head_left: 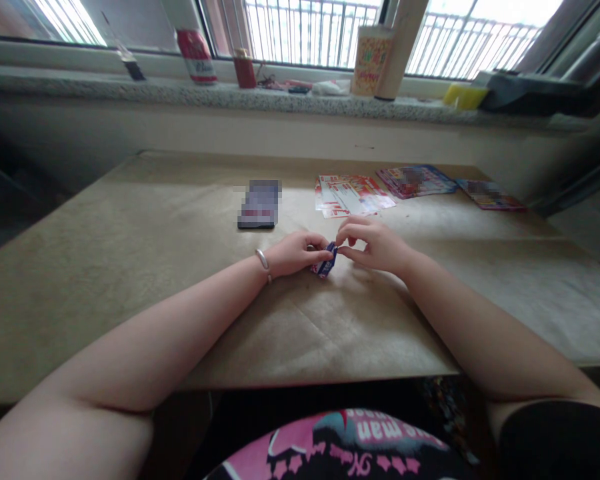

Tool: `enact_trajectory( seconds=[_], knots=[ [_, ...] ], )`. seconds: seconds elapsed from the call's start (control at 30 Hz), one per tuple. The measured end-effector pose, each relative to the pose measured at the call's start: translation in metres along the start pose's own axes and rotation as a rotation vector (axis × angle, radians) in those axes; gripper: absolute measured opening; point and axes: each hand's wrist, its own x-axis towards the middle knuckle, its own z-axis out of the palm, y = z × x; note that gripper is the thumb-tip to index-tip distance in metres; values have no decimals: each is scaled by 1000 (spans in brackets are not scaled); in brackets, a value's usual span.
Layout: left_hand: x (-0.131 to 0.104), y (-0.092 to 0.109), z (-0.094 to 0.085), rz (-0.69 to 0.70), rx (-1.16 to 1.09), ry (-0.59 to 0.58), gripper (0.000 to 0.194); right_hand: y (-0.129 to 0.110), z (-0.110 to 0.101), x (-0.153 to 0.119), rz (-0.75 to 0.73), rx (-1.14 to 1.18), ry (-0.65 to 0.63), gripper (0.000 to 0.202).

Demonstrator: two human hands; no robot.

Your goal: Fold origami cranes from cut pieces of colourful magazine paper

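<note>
A small dark-blue printed packet (326, 265), with white lettering and a patch of pink, is held just above or on the table; whether it is a folded card or a little box, I cannot tell. My left hand (297, 253), a silver bangle at its wrist, grips the packet from the left with the thumb across its front. From the right, my right hand (373, 243) pinches at the packet's upper right edge with thumb and forefinger. The fingers partly cover the packet's top.
Beyond my hands, a phone (260, 205) lies on the beige table (130, 267). Red-and-white printed sheets (353, 195) and colourful printed sheets (417, 181) lie farther right, another stack (490, 195) beyond. A can (196, 57) and paper cup (371, 61) stand on the windowsill.
</note>
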Motion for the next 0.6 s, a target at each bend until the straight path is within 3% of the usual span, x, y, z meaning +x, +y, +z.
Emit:
enact_trajectory(
  seconds=[0.33,0.6],
  knots=[
    [-1,2,1,10,5,6,31,-2,-4,0,15,-36,-93,6],
    [-1,0,2,-5,-19,22,30,1,0,-1,6,-39,-31,5]
  ],
)
